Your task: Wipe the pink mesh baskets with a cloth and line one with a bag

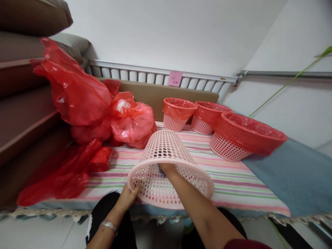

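My left hand (129,195) grips the rim of a pale pink basket (166,162), fingers curled over the near edge at its lower left. The basket lies tipped on its side on the bed (233,183), its open mouth turned toward me and its perforated base pointing away. My right hand (167,169) reaches in through that mouth; it is seen only through the holes in the wall, so I cannot tell whether it is spread or closed on anything (a small dark patch shows beside it, too hidden to name). A bracelet (109,225) sits on my left wrist.

The bed carries a striped cover in pink, green and white, with a blue-grey cloth (293,173) lying over its right part. Three more baskets stand upright on the bed beyond the tipped one, each lined with a red bag folded over its rim: the nearest lined basket (243,136) at the right, the middle lined basket (207,117) behind it, and the far lined basket (177,114) just beside that one. To the left, a heap of red plastic bags (85,103) rests against brown cushions (23,86). A white rail (145,74) runs along the wall behind, bearing a pink note (175,78) whose writing is too small to read.
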Motion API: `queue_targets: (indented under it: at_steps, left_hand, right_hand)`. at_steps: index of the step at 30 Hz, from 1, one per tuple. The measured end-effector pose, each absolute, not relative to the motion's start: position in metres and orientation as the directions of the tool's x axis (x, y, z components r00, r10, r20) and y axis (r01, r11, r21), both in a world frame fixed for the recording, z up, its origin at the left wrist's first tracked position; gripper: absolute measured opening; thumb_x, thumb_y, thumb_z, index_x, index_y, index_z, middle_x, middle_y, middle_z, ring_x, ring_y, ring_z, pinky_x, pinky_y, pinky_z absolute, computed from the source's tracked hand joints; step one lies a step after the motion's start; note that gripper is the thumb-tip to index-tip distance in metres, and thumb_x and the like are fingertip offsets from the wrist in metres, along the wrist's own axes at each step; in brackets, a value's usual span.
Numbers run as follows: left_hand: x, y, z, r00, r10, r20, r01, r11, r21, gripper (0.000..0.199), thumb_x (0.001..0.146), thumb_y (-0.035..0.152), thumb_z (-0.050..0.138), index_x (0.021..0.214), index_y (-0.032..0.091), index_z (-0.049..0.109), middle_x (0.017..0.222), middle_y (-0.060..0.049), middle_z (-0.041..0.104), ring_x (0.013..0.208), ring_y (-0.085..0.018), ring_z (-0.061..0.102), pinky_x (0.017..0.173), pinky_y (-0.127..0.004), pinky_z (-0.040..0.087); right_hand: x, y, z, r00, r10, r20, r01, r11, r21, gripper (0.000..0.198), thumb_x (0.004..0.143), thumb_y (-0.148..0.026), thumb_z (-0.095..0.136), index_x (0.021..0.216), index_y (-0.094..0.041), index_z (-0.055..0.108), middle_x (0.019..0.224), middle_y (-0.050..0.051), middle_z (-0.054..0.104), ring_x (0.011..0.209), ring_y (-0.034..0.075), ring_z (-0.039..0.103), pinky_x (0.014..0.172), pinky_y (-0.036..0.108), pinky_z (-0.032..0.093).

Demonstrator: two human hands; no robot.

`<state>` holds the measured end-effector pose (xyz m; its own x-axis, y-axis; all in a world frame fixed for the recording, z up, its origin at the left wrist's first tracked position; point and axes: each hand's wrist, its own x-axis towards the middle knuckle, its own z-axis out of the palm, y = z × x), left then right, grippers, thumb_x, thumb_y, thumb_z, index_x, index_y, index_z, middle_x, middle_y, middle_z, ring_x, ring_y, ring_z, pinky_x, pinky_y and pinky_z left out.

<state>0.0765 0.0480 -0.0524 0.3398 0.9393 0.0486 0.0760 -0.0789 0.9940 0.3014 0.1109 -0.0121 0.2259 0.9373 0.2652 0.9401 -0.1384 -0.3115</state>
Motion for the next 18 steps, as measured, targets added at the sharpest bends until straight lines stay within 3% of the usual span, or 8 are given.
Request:
queue_targets:
  at_steps: [4, 7, 9, 13, 15, 18]
  left_hand:
    - [0.078, 0.047, -0.050, 0.371, 0.928, -0.033, 0.049, 0.016, 0.999, 0.043, 0.075, 0.039, 0.060, 0.108, 0.012, 0.064, 0.109, -0.012, 0.069, 0.106, -0.030, 0.061, 0.094, -0.040, 0.047]
    - [0.081, 0.041, -0.052, 0.500, 0.864, -0.049, 0.000, 0.056, 0.998, 0.048, 0.071, 0.038, 0.068, 0.112, 0.014, 0.062, 0.114, -0.011, 0.067, 0.107, -0.028, 0.060, 0.093, -0.037, 0.047]
    - [0.085, 0.035, -0.057, 0.574, 0.805, -0.150, 0.063, 0.139, 0.988, 0.046, 0.070, 0.043, 0.069, 0.104, 0.012, 0.065, 0.102, -0.012, 0.071, 0.093, -0.026, 0.066, 0.081, -0.035, 0.052]
    - [0.091, 0.029, -0.067, 0.578, 0.752, -0.317, 0.152, 0.282, 0.947, 0.047, 0.068, 0.055, 0.065, 0.082, 0.010, 0.066, 0.068, -0.008, 0.072, 0.058, -0.020, 0.067, 0.053, -0.029, 0.051]
    - [0.091, 0.030, -0.068, 0.580, 0.753, -0.311, 0.136, 0.287, 0.948, 0.047, 0.067, 0.056, 0.066, 0.080, 0.010, 0.066, 0.063, -0.007, 0.071, 0.057, -0.019, 0.066, 0.053, -0.028, 0.051]
    - [0.090, 0.031, -0.066, 0.586, 0.749, -0.309, 0.140, 0.282, 0.949, 0.049, 0.066, 0.058, 0.067, 0.078, 0.010, 0.066, 0.059, -0.006, 0.070, 0.055, -0.019, 0.066, 0.055, -0.029, 0.052]
  right_hand:
    - [0.313, 0.128, -0.021, 0.259, 0.892, 0.370, 0.936, -0.138, -0.324, 0.043, 0.093, -0.039, 0.033, 0.125, -0.019, 0.054, 0.131, 0.009, 0.052, 0.126, 0.023, 0.037, 0.108, 0.039, 0.021]
    - [0.313, 0.128, -0.023, 0.252, 0.899, 0.359, 0.956, -0.174, -0.235, 0.043, 0.093, -0.037, 0.031, 0.125, -0.018, 0.054, 0.129, 0.010, 0.053, 0.127, 0.024, 0.036, 0.109, 0.040, 0.018]
    - [0.311, 0.125, -0.022, 0.235, 0.921, 0.312, 0.967, -0.190, -0.168, 0.043, 0.094, -0.036, 0.031, 0.128, -0.019, 0.051, 0.130, 0.010, 0.052, 0.128, 0.023, 0.034, 0.109, 0.040, 0.018]
    - [0.300, 0.110, -0.019, 0.280, 0.945, 0.171, 0.957, -0.262, -0.122, 0.040, 0.091, -0.022, 0.031, 0.123, -0.015, 0.056, 0.116, 0.016, 0.060, 0.114, 0.025, 0.051, 0.096, 0.040, 0.035]
    - [0.291, 0.095, -0.018, 0.300, 0.949, 0.097, 0.951, -0.290, -0.106, 0.038, 0.088, -0.018, 0.035, 0.118, -0.013, 0.059, 0.101, 0.018, 0.065, 0.095, 0.026, 0.061, 0.082, 0.039, 0.044]
    - [0.273, 0.058, -0.020, 0.262, 0.964, 0.044, 0.962, -0.257, -0.093, 0.038, 0.085, -0.019, 0.042, 0.119, -0.017, 0.058, 0.091, 0.015, 0.066, 0.082, 0.025, 0.064, 0.071, 0.035, 0.047]
